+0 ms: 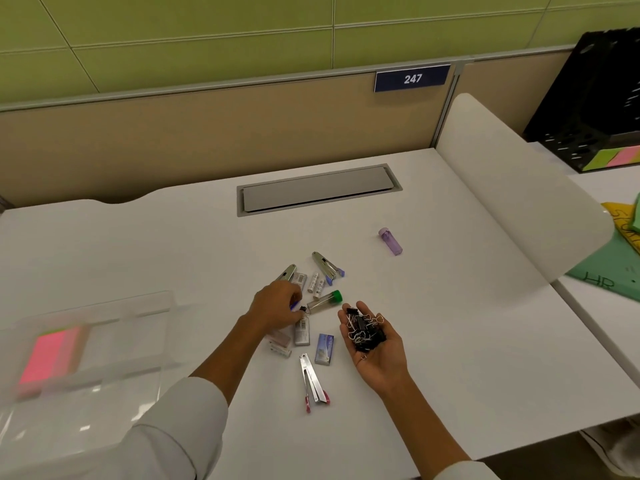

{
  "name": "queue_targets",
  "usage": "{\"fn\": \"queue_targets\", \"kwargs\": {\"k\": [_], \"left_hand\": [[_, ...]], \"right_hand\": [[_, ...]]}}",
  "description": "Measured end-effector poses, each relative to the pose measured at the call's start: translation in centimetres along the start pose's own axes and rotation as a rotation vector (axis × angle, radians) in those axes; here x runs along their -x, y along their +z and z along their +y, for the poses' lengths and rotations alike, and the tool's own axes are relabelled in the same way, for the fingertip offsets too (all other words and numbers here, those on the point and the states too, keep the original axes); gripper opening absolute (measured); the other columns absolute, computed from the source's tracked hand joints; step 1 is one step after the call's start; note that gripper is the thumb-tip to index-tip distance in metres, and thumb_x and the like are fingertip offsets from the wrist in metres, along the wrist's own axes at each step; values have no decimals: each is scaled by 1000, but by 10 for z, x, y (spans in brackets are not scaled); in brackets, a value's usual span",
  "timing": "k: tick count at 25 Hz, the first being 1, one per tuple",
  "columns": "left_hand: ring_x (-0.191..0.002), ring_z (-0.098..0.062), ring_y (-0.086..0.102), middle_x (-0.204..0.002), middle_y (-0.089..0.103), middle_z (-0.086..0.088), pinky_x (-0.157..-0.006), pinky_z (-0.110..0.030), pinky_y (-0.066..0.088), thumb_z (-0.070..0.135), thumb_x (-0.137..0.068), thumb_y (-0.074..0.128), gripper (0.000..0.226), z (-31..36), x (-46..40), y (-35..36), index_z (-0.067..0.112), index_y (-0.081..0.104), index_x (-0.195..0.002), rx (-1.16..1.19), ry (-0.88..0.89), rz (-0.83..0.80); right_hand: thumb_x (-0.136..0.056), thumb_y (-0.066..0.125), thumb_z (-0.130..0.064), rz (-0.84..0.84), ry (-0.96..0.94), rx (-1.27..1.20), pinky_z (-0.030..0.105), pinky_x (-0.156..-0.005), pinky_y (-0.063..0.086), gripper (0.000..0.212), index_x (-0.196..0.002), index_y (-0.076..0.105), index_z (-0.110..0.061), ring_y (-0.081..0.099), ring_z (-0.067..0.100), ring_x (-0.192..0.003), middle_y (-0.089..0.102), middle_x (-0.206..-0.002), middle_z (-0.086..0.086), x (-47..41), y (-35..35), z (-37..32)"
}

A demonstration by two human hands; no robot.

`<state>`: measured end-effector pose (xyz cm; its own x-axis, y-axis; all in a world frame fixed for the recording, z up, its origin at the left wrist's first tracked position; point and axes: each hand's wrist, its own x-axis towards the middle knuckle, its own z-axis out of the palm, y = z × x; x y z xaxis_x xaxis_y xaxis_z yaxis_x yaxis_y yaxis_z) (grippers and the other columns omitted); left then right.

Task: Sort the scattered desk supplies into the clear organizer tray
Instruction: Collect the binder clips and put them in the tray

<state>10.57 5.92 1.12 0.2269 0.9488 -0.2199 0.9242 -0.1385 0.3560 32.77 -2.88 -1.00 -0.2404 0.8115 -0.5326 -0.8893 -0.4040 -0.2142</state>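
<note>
Bright, even overhead light, soft shadows, wide-angle bowing at edges, motion-blurred clear organizer tray [86, 344] at left.

The tray [86, 358] is blurred and cut off by the left edge. The left hand [277, 306] hides part of 1 stapler [289, 273] and whatever its fingertips touch. Print on the small boxes [325, 348] is too small to read. The black rack [595, 98] runs off the right edge.
</note>
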Motion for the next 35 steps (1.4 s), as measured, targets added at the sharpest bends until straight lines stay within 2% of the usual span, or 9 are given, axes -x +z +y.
{"fn": "queue_targets", "kwargs": {"k": [3,10,16,19,22,25,27,32,35], "left_hand": [[-93,-15,63,-105,66,5,-77,-29,51,33,-79,69,34,7,-3,4,25,69,-112,-63,41,5],[-90,-17,64,-97,70,4,-72,-28,50,26,-83,59,20,11,-6,5,24,72,-97,-158,75,41],[-70,-9,60,-87,70,4,-66,-28,53,25,-82,68,16,24,14,-11,18,75,-94,233,140,297],[-63,-7,59,-78,67,9,-61,-24,51,30,-82,66,15,45,29,-12,21,75,-90,340,305,332],[-62,-6,57,-76,66,6,-60,-27,51,30,-85,67,14,55,46,0,22,75,-92,360,368,306],[-62,-7,56,-75,65,4,-60,-31,51,27,-85,66,15,53,61,11,19,75,-94,359,352,294],[-64,-8,58,-76,66,6,-59,-26,51,26,-83,66,18,50,70,12,19,74,-98,407,317,304],[-60,-9,58,-71,63,7,-51,-24,49,27,-75,70,19,42,88,8,19,69,-92,658,163,399],[-67,-11,60,-75,65,1,-52,-29,49,25,-71,67,26,21,103,-1,16,68,-95,695,106,485]], "right_hand": [[-101,43,-31,18,6,13,41,-87,61,42,-122,69,-5,59,36,-125,63,-133,21,-2,2,3],[-101,43,-31,36,1,35,41,-90,58,42,-115,73,-5,66,36,-115,66,-128,23,-5,8,9],[-101,43,-31,62,16,29,41,-84,62,43,-110,76,-5,68,37,-111,68,-124,22,-7,9,18],[-100,45,-29,58,39,13,42,-90,58,41,-111,75,-4,70,37,-107,70,-121,22,-8,12,24],[-99,48,-28,70,38,40,41,-83,62,39,-120,70,-4,70,33,-105,71,-118,21,-5,15,28],[-101,46,-28,84,45,75,37,-72,63,37,-114,73,-6,66,31,-106,70,-120,21,-1,15,29],[-102,46,-28,86,68,86,36,-69,63,37,-108,75,-6,67,31,-103,69,-120,22,2,16,30],[-102,45,-27,36,142,64,40,-70,63,42,-100,78,-3,74,35,-96,70,-118,25,14,22,41],[-102,43,-27,15,170,59,43,-75,63,41,-110,74,-1,72,37,-103,68,-122,25,19,30,55]]}}
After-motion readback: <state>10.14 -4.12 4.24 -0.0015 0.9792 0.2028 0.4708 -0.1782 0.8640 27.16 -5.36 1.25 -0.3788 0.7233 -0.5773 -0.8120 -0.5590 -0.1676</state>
